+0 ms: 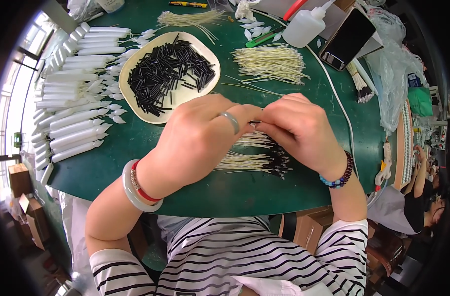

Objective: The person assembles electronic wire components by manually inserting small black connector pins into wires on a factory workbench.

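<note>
My left hand [198, 135] and my right hand [304, 129] meet over the table with their fingertips pinched together. Between them shows a short black tube [255, 122]; the fingers mostly cover it, and any wire in it is hidden. Below the hands lies a bundle of pale thin wires with black sleeved ends [276, 163], the dark ends toward the right. Just beyond my left hand sits a cream bowl [128, 106] holding many loose black tubes [161, 66]. Past my right hand is a pile of pale wires [269, 63] without black sleeves.
White candle-shaped lights [79, 138] with flame tips are stacked at the left. A white squeeze bottle [304, 27], a green cutter [264, 38] and a phone [348, 39] stand or lie at the far right. A white cable [336, 93] runs down the right side.
</note>
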Tool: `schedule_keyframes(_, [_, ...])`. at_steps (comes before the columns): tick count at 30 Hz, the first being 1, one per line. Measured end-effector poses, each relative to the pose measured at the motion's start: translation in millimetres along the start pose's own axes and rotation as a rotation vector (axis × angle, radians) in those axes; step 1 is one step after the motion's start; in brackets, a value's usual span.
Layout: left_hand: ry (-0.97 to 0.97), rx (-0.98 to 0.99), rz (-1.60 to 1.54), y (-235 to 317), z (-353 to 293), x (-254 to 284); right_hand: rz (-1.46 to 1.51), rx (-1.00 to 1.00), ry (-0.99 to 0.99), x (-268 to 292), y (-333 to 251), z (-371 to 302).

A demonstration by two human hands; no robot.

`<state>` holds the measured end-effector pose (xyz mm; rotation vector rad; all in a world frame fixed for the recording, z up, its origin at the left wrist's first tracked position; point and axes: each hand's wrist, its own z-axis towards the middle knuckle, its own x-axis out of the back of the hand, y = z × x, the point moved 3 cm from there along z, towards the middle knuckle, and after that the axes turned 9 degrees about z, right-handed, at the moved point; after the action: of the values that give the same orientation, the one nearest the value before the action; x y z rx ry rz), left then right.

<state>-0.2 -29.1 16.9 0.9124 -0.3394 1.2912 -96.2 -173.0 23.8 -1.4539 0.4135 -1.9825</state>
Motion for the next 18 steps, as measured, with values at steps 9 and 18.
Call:
schedule_keyframes(9, [-0.029, -0.009, 0.027, -12, -2, 10, -0.004, 0.046, 0.127, 16, 10, -6])
schedule_keyframes(18, [-0.091, 0.065, -0.148, -10, 1, 5, 0.088, 0.059, 0.163, 5, 2, -3])
